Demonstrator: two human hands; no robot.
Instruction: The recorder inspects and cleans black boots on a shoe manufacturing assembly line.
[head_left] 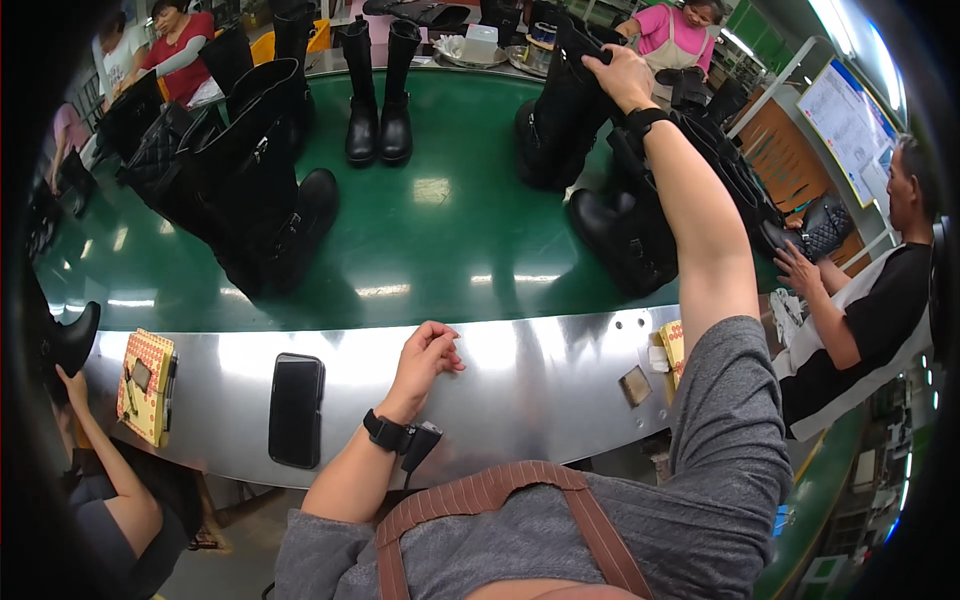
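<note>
With the arm stretched far forward, my right hand [624, 80] is closed on the top of a tall black boot [560, 125] with a buckle strap. That boot stands upright on the green table surface [440, 250]. My left hand [432, 355] hovers over the metal table edge [500, 390], fingers curled in loosely with nothing visible in them. Nearer to me on the right, another black boot [630, 235] stands beside more boots, partly behind my right arm. On the left is a group of tall black boots [270, 200]. Farther back stands a pair of black boots [378, 120].
A black phone [297, 410] lies on the metal edge, near a patterned notepad [147, 388]. A small brownish block [635, 386] lies to the right. Co-workers sit around: one person [860, 310] at right handles a boot, another person's arm [110, 450] shows at left.
</note>
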